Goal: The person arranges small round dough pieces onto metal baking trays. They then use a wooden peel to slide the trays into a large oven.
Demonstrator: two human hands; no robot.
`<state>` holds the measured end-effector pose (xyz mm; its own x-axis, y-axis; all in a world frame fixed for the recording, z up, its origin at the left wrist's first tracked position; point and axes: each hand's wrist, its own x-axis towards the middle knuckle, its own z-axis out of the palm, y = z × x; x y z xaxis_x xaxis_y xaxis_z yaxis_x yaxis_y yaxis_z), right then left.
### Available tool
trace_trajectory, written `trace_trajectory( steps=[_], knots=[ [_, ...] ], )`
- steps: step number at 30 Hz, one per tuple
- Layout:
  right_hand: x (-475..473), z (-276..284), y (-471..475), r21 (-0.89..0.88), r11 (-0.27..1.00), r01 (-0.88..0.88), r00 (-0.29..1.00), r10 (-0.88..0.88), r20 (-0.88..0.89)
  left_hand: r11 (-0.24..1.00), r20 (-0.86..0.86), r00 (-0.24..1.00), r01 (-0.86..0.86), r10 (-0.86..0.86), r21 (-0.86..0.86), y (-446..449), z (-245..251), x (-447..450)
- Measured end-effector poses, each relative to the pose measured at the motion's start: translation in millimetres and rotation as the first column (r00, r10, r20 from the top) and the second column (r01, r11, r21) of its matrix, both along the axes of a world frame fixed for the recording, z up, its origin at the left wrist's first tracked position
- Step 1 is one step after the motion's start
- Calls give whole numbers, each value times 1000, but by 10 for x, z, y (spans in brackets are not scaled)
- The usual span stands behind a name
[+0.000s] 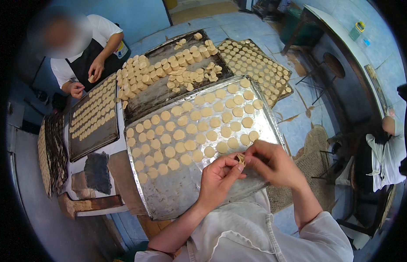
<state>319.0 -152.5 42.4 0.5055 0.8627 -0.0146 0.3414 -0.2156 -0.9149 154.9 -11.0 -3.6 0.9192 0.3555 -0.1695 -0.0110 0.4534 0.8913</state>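
My left hand (220, 177) holds a small stack of thin dough rounds (241, 159) between thumb and fingers, above the near right part of a metal baking tray (177, 196). Thumb and fingertips of my right hand (272, 162) pinch at the right side of that same stack; the exact contact is partly hidden. Flat dough rounds (191, 128) lie in rows across the tray, apart or just touching. One round (253, 135) lies right beside my right knuckles. The tray's near strip is bare metal with smudges.
Behind lies a dark tray (147, 108) with stacked dough slices (170, 65) and a loose heap (187, 78). A co-worker (92, 42) handles dough over another filled tray (93, 108). Filled trays (256, 65) sit at the back right. A wooden-handled tool (92, 204) lies left. Another person (387, 154) is far right.
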Motion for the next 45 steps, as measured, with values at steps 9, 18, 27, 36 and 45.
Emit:
trace_trajectory(
  steps=[9,18,27,36,45],
  knots=[
    [156,-18,-67,-65,998,1,999,-4,-53,1000,34,999,1,-1,-9,-46,23,77],
    [611,-155,219,-74,916,394,715,-255,651,987,19,1000,-9,6,159,-21,108,24],
    [258,24,-286,-132,918,375,880,-307,363,986,31,990,136,-139,92,-170,3,140],
    [176,-70,-285,-206,837,506,740,-300,602,926,8,959,271,-283,264,-281,-56,403],
    [-47,537,-155,-285,847,-448,844,296,-448,964,47,966,249,-254,91,121,229,-576]
  ],
)
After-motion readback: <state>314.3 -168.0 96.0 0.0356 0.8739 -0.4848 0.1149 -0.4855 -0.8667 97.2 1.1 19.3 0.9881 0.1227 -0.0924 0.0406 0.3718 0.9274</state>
